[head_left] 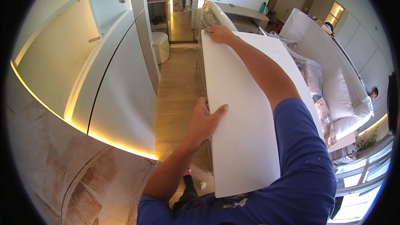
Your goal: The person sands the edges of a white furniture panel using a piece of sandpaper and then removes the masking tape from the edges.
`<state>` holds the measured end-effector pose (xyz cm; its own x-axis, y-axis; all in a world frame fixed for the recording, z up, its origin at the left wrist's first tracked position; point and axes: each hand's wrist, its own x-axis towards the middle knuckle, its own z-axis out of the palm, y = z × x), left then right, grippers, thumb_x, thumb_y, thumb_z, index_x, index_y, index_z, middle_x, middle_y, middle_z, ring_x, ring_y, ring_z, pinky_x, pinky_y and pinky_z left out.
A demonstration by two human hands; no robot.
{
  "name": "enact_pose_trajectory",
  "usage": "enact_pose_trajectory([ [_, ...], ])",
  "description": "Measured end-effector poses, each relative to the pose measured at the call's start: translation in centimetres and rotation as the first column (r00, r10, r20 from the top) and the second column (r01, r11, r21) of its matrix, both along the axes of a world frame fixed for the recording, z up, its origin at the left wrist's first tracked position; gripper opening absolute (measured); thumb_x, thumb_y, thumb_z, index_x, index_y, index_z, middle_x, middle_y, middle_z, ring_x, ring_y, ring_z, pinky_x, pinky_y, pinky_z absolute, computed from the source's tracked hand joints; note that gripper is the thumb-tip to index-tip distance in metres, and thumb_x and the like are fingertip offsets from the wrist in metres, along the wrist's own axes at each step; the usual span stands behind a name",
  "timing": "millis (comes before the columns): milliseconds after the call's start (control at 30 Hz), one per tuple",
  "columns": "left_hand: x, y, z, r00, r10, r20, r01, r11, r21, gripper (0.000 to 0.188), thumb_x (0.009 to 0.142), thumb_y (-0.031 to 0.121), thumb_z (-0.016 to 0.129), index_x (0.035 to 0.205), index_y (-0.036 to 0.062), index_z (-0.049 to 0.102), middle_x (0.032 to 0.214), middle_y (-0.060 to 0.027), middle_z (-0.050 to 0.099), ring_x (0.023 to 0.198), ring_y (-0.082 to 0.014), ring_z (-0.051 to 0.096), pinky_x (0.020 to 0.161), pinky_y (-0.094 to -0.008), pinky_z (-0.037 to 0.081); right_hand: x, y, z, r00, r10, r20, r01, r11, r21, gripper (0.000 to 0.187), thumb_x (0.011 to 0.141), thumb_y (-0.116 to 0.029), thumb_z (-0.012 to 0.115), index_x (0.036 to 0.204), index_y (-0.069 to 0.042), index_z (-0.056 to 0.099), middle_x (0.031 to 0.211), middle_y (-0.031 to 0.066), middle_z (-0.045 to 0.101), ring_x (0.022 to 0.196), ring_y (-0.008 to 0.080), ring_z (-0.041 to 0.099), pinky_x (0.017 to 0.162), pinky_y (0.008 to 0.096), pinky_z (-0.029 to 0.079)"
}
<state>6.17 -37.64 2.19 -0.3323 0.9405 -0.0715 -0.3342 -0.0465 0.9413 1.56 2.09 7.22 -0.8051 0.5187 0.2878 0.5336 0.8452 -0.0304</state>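
A long white panel lies flat in front of me, its near end against my body. My left hand is closed on its left edge, with the thumb on the top face and the fingers out of sight below the edge. Stretched across the panel, my right arm reaches to the far left corner. There my right hand is closed on the edge, its fingertips partly hidden. A small dark spot shows at those fingertips, too small to name.
Plastic-wrapped furniture stands past the panel's far end. To the right is a wrapped sofa with a pillow. A white cabinet with lit edges runs along the left, beside a strip of wooden floor. A round stool stands farther back.
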Motion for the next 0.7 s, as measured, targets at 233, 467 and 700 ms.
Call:
enact_pose_trajectory([
  [233, 0.3, 1.1, -2.0, 0.998, 0.043, -0.035, -0.041, 0.996, 0.079, 0.054, 0.093, 0.019, 0.076, 0.124, -0.0128, 0.045, 0.112, -0.0227, 0.065, 0.098, -0.0213, 0.067, 0.083, -0.0335, 0.057, -1.6, -1.0, -0.1, 0.998, -0.033, 0.049, 0.026, 0.991, 0.135, 0.040, 0.091, -0.021, 0.052, 0.125, -0.024, 0.074, 0.123, 0.0124, 0.072, 0.116, 0.0362, 0.066, 0.102, 0.0512, 0.048],
  [467, 0.4, 0.3, -0.5, 0.998, 0.043, 0.040, -0.043, 0.999, 0.005, 0.055, 0.095, 0.017, 0.075, 0.126, -0.0103, 0.040, 0.111, -0.0229, 0.066, 0.096, -0.0214, 0.069, 0.081, -0.0325, 0.058, 9.2, 2.5, 1.6, 0.954, -0.276, 0.118, 0.262, 0.958, 0.117, 0.043, 0.095, -0.022, 0.048, 0.131, -0.030, 0.071, 0.132, 0.0071, 0.070, 0.123, 0.0303, 0.064, 0.105, 0.0563, 0.041],
  [700, 0.9, 0.3, 0.6, 0.998, 0.048, 0.046, -0.048, 0.999, 0.006, 0.052, 0.095, 0.015, 0.074, 0.125, -0.0102, 0.041, 0.109, -0.0218, 0.067, 0.095, -0.0199, 0.069, 0.079, -0.0312, 0.058, 23.2, 8.3, 3.1, 0.835, -0.546, 0.065, 0.541, 0.837, 0.082, 0.045, 0.093, -0.018, 0.048, 0.134, -0.025, 0.067, 0.142, 0.0075, 0.063, 0.136, 0.0314, 0.055, 0.114, 0.0709, 0.030],
])
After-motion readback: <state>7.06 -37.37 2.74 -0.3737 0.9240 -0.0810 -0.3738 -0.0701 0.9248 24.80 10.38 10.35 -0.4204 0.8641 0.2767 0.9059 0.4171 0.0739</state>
